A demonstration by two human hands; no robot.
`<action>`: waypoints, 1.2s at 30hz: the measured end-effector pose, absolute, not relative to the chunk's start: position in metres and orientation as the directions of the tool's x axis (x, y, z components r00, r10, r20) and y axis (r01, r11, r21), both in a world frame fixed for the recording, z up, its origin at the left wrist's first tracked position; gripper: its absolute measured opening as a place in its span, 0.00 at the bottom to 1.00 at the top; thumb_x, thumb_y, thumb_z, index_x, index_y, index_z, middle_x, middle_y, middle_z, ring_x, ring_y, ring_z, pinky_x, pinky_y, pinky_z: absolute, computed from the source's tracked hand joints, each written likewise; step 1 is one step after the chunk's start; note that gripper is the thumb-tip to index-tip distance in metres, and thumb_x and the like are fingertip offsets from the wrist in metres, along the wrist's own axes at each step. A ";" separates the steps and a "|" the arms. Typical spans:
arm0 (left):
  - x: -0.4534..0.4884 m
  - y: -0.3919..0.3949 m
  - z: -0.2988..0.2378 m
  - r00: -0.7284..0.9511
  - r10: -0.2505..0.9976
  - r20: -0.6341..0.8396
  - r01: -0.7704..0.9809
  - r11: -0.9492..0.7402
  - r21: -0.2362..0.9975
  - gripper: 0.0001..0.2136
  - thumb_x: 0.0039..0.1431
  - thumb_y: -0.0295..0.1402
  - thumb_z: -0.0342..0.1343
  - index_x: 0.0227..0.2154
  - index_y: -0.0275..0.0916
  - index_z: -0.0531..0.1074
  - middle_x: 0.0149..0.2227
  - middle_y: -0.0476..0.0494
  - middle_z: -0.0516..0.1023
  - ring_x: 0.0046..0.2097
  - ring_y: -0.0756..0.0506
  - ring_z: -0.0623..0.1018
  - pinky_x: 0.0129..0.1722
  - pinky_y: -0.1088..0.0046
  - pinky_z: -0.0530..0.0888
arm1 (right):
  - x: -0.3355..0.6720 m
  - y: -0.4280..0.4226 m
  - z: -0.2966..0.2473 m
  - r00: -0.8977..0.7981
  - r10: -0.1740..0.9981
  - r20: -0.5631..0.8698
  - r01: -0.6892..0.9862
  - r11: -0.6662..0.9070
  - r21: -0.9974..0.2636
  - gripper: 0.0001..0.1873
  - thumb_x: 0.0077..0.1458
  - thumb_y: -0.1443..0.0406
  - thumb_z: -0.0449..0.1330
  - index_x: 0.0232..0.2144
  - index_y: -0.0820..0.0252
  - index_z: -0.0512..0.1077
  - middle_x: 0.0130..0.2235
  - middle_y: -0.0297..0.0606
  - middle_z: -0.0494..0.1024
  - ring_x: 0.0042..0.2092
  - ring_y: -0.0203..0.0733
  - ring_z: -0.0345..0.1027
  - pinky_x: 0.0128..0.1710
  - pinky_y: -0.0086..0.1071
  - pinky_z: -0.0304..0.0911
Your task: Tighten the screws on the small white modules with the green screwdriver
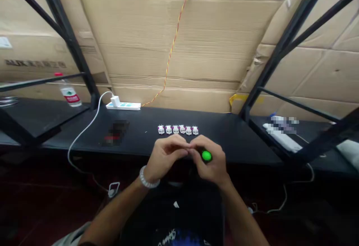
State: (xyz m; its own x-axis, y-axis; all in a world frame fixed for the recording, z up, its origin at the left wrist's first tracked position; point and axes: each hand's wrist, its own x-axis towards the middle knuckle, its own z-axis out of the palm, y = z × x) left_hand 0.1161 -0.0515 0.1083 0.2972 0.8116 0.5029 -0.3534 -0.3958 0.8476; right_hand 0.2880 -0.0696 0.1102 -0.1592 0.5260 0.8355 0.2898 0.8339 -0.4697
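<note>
Fingers (pixel 206 141) of the right hand (pixel 215 163) curl around a green-ended object (pixel 206 156).

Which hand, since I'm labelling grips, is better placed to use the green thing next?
Probably the right hand: its fingers curl around the green thing. The left hand meets the right at the fingertips; anything pinched there is too small to tell.

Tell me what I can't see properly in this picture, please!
In the head view:
- Anything pinched between the left hand and the right hand: their fingers cover that spot.
- The rest of the green thing: the right hand hides it.
- Fine details on the six white pieces: too small.
- What the dark item is: pixel blocks blur it.
</note>
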 end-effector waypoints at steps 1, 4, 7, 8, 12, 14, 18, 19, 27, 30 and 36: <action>0.116 -0.051 0.108 0.307 0.805 0.508 -0.352 -0.400 0.846 0.04 0.56 0.32 0.71 0.34 0.39 0.86 0.34 0.42 0.81 0.37 0.46 0.81 0.38 0.71 0.80 | 0.289 -0.071 0.111 -0.167 0.541 0.824 0.270 0.829 -0.489 0.05 0.62 0.71 0.62 0.37 0.57 0.75 0.31 0.34 0.76 0.30 0.37 0.70 0.30 0.30 0.67; 0.116 -0.051 0.107 0.313 0.786 0.533 -0.319 -0.441 0.839 0.03 0.58 0.33 0.71 0.33 0.39 0.86 0.34 0.42 0.82 0.37 0.45 0.81 0.38 0.70 0.80 | 0.291 -0.073 0.114 -0.183 0.539 0.822 0.266 0.832 -0.487 0.05 0.61 0.71 0.62 0.37 0.57 0.75 0.30 0.34 0.76 0.29 0.36 0.70 0.30 0.30 0.67; 0.111 -0.051 0.113 0.271 0.731 0.626 -0.186 -0.598 0.779 0.04 0.62 0.33 0.67 0.32 0.41 0.85 0.33 0.42 0.80 0.36 0.45 0.79 0.37 0.70 0.78 | 0.295 -0.075 0.119 -0.217 0.522 0.825 0.314 0.838 -0.447 0.06 0.61 0.72 0.61 0.36 0.57 0.74 0.31 0.35 0.76 0.30 0.36 0.69 0.30 0.30 0.66; 0.109 -0.051 0.115 0.281 0.702 0.655 -0.137 -0.646 0.751 0.05 0.63 0.33 0.66 0.32 0.41 0.85 0.33 0.42 0.80 0.36 0.45 0.79 0.37 0.69 0.78 | 0.297 -0.075 0.120 -0.242 0.523 0.817 0.318 0.838 -0.443 0.06 0.61 0.72 0.61 0.36 0.57 0.74 0.31 0.35 0.76 0.30 0.36 0.69 0.30 0.30 0.66; 0.099 -0.050 0.123 0.478 0.674 0.563 -0.112 -0.589 0.800 0.07 0.64 0.37 0.65 0.32 0.40 0.84 0.34 0.41 0.81 0.36 0.45 0.79 0.40 0.67 0.78 | 0.301 -0.077 0.123 -0.344 0.486 0.803 0.310 0.867 -0.391 0.06 0.62 0.72 0.59 0.37 0.56 0.73 0.31 0.35 0.78 0.31 0.38 0.72 0.30 0.31 0.68; 0.098 -0.049 0.123 0.568 0.710 0.416 -0.184 -0.383 0.905 0.10 0.61 0.40 0.68 0.33 0.38 0.82 0.33 0.41 0.80 0.32 0.46 0.79 0.35 0.69 0.77 | 0.301 -0.076 0.120 -0.340 0.427 0.838 0.372 0.879 -0.297 0.07 0.62 0.72 0.60 0.39 0.56 0.74 0.32 0.36 0.79 0.31 0.38 0.73 0.28 0.30 0.67; 0.105 -0.046 0.116 0.520 0.788 0.330 -0.372 -0.138 0.918 0.13 0.55 0.40 0.72 0.37 0.38 0.81 0.30 0.46 0.77 0.29 0.49 0.76 0.33 0.71 0.75 | 0.301 -0.071 0.113 -0.286 0.357 0.889 0.454 0.868 -0.202 0.10 0.60 0.74 0.62 0.41 0.55 0.74 0.33 0.37 0.81 0.31 0.38 0.75 0.27 0.30 0.67; 0.107 -0.044 0.115 0.465 0.813 0.350 -0.411 -0.152 0.899 0.13 0.56 0.40 0.72 0.38 0.39 0.81 0.29 0.47 0.76 0.30 0.49 0.76 0.35 0.71 0.75 | 0.300 -0.070 0.112 -0.269 0.362 0.893 0.448 0.868 -0.217 0.10 0.60 0.74 0.62 0.41 0.55 0.74 0.33 0.36 0.81 0.31 0.38 0.75 0.28 0.30 0.68; 0.111 -0.039 0.115 0.250 0.878 0.408 -0.469 -0.259 0.844 0.13 0.53 0.39 0.75 0.31 0.37 0.77 0.31 0.47 0.79 0.35 0.48 0.80 0.39 0.71 0.79 | 0.303 -0.070 0.117 -0.203 0.411 0.889 0.439 0.850 -0.293 0.10 0.60 0.75 0.62 0.40 0.55 0.74 0.32 0.36 0.79 0.31 0.39 0.74 0.30 0.33 0.70; 0.110 -0.039 0.112 0.254 0.879 0.404 -0.443 -0.266 0.856 0.12 0.57 0.39 0.72 0.34 0.37 0.78 0.30 0.46 0.81 0.35 0.48 0.82 0.40 0.72 0.80 | 0.302 -0.071 0.117 -0.202 0.423 0.884 0.430 0.849 -0.308 0.10 0.60 0.75 0.62 0.40 0.56 0.74 0.33 0.36 0.80 0.32 0.39 0.74 0.31 0.33 0.70; 0.113 -0.038 0.104 0.265 0.891 0.368 -0.353 -0.265 0.897 0.17 0.58 0.47 0.69 0.36 0.36 0.79 0.30 0.43 0.83 0.34 0.45 0.83 0.40 0.69 0.81 | 0.299 -0.071 0.115 -0.189 0.441 0.878 0.441 0.837 -0.325 0.10 0.61 0.74 0.62 0.40 0.55 0.75 0.33 0.36 0.81 0.33 0.40 0.75 0.32 0.34 0.72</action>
